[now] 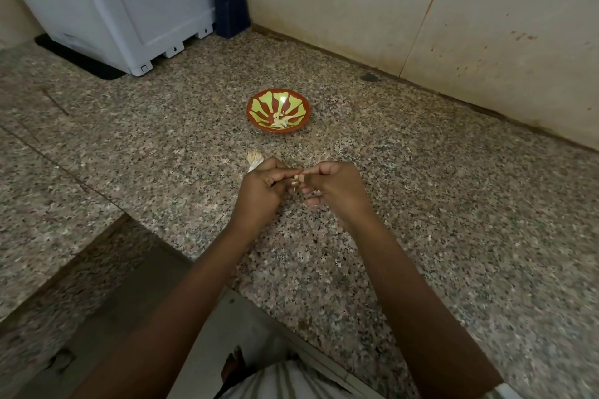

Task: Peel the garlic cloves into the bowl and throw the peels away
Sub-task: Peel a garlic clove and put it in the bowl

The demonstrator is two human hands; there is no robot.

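Both hands meet over the speckled granite counter (pixel 421 204), close to its front edge. The left hand (pixel 262 181) has its fingers curled, and its thumb and forefinger pinch a small garlic clove (pixel 295 181). The right hand (pixel 337 186) pinches the same clove from the other side, its remaining fingers bent under. The clove is pale, with a bit of papery skin hanging from it between the fingertips.

A garlic bulb (pixel 254 159), off-white with a short stalk, shows just past the left hand's knuckles; whether the hand touches it cannot be told. Farther back on the counter, well apart from the hands, stands a small bowl (pixel 304 108), red-brown with yellow-green petal shapes painted inside. A few peeled cloves (pixel 280 121) lie at its bottom.

At the back left a white plastic appliance (pixel 129 3) sits on a black mat (pixel 81 58); small black arrow marks (pixel 175 49) are printed on its base tabs. A dark blue object (pixel 231 10) stands just beside it, in the corner against the stained beige wall tiles (pixel 356 10).
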